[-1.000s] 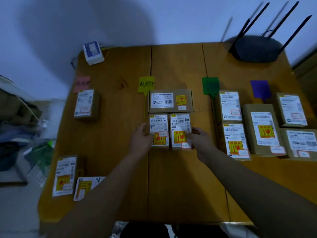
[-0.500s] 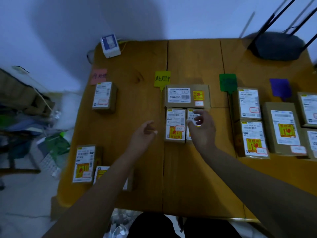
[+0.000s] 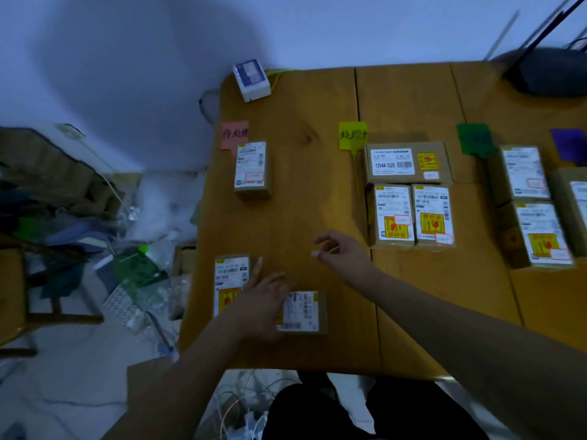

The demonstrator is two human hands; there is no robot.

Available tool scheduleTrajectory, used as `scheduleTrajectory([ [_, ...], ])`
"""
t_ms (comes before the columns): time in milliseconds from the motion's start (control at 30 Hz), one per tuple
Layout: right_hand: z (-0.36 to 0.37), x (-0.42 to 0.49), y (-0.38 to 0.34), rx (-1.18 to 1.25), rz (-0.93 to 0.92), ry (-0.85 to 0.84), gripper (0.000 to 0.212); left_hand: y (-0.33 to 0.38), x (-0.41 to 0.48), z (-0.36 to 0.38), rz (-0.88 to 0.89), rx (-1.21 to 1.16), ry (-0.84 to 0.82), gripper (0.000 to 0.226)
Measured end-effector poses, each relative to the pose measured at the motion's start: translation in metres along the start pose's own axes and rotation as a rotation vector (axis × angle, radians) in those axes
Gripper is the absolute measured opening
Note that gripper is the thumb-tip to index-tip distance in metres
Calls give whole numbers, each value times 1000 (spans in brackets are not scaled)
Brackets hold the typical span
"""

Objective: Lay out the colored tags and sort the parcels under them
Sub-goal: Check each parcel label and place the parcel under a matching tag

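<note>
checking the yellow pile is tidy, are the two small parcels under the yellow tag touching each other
Touching. The head view shows the left small parcel and the right small parcel side by side with edges meeting and no table showing between them.

On the table (image 3: 317, 192), a small device (image 3: 252, 78) sits at the far left corner, about eleven o'clock. Four tags run in a row across the far half: the first tag (image 3: 235, 134) at ten o'clock, the second tag (image 3: 352, 134) near twelve, the third tag (image 3: 475, 138) at one, the fourth tag (image 3: 568, 146) at two. One parcel (image 3: 252, 168) lies just nearer than the first tag. Below the second, a wide parcel (image 3: 408, 161) lies behind two side-by-side parcels (image 3: 413, 215). At seven o'clock, two unsorted parcels (image 3: 266, 296) sit near the front-left edge, partly under the left hand (image 3: 260, 300).
</note>
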State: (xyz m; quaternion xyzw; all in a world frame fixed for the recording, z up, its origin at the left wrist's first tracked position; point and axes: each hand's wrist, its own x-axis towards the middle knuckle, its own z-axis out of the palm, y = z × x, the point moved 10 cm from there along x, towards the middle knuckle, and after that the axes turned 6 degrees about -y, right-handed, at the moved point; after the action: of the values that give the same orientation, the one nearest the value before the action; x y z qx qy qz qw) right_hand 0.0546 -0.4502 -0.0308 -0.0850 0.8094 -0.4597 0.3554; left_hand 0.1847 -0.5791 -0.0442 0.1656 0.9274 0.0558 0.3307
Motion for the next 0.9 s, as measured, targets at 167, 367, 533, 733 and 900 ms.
scheduleTrajectory([
  [167,-19,-13,-16,139,25,22,40,1,-12,-52,9,-265,325,100],
  [367,-51,-44,-89,82,-146,-111,45,-5,-43,-170,73,-268,533,99],
  [533,-90,-60,-132,379,-170,-35,31,-27,-73,-247,101,-378,746,100],
  [733,-102,-72,-151,636,-188,-74,40,-65,-77,-237,23,-1492,678,77],
  [900,-104,-77,-180,441,-235,-159,58,-49,-85,-249,55,-1264,555,71],
])
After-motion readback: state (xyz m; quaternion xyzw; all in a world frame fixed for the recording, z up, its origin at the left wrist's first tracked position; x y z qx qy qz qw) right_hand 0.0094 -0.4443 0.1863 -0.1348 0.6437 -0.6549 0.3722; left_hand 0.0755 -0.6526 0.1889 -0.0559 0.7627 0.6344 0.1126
